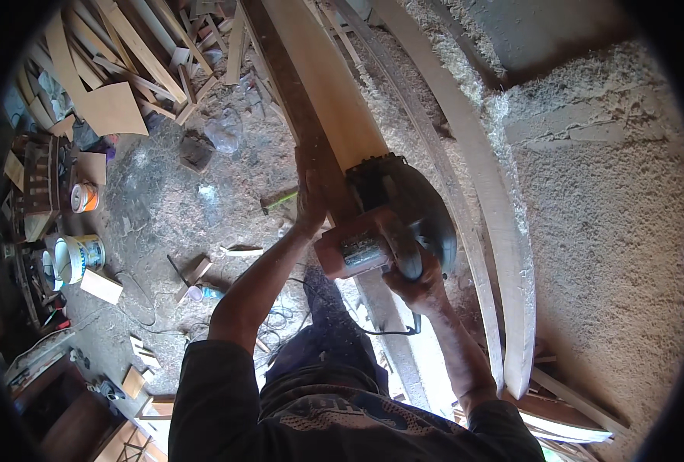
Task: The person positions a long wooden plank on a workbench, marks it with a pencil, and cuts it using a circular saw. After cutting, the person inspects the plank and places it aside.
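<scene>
A circular saw (384, 242) with a dark round guard rests on a long wooden board (334, 100), whose upper face is pale on the right and darker brown on the left. My right hand (420, 283) is closed around the saw's rear handle. At the board's left edge my left hand (311, 196) grips the wood, close beside the saw's front; some of its fingers are hidden. A dark power cord (392, 332) hangs in a loop below the saw. The saw's body hides its blade.
Long curved boards (503, 200) stand to the right, beside a wall (596, 208) coated with sawdust. Offcuts (134, 54) pile up at the far left. White buckets (71, 258) and a wooden chair (38, 181) stand left. On the littered floor lie a hammer-like tool (280, 200) and loose cables.
</scene>
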`<control>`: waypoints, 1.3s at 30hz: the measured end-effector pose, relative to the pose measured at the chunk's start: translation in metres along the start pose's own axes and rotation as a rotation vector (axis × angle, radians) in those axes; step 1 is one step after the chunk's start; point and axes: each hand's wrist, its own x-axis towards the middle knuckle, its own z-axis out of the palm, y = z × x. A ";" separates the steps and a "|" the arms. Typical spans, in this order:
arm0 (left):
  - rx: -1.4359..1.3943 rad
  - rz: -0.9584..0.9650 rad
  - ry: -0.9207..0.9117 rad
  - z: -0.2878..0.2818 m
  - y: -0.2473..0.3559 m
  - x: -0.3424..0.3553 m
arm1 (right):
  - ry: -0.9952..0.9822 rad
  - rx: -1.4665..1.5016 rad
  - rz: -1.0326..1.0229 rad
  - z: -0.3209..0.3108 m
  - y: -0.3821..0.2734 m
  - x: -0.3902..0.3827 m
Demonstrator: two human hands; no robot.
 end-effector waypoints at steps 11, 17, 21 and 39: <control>0.258 0.267 -0.144 -0.015 -0.002 -0.025 | -0.004 -0.008 0.010 0.015 -0.016 0.062; 0.503 0.663 -0.095 -0.023 -0.014 0.000 | 0.023 -0.042 -0.028 0.019 -0.021 0.077; 0.248 0.032 0.118 -0.055 -0.001 0.082 | 0.023 -0.044 0.019 0.017 -0.015 0.074; -0.134 -0.198 0.032 -0.065 0.005 0.154 | -0.003 -0.057 0.137 0.027 -0.040 0.116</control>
